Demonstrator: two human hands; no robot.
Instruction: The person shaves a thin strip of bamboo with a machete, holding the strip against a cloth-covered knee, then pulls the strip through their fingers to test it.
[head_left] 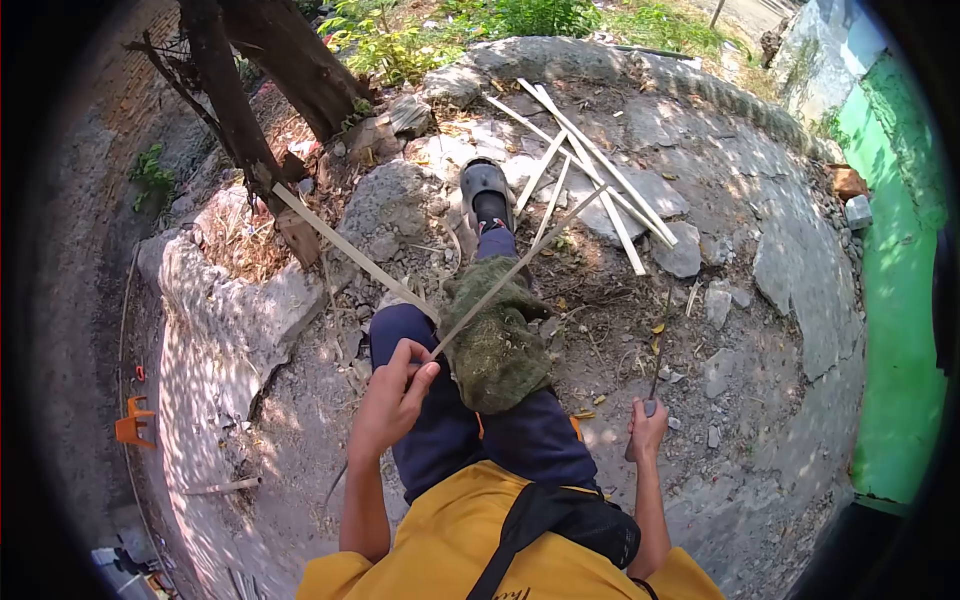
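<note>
Strip [520,269] first: where is it, and how do you have it?

You have one end pinched between thumb and finger of your left hand [393,395], nearly closed; the rest slants up across the green cloth [500,375] over your leg. I can't tell whether it touches the cloth all along.

And your right hand [648,428]?

Wrapped round the handle of a knife [656,368], blade pointing up and away, well apart from the strip.

So what makes for clean work?

I'd settle the strip flat on the cloth, so it can't roll or flex. Keep your left fingers behind the edge, stroke light and even, away from your body. Mind the other strip [350,248] slanting in beside your knee; it could snag.
</note>
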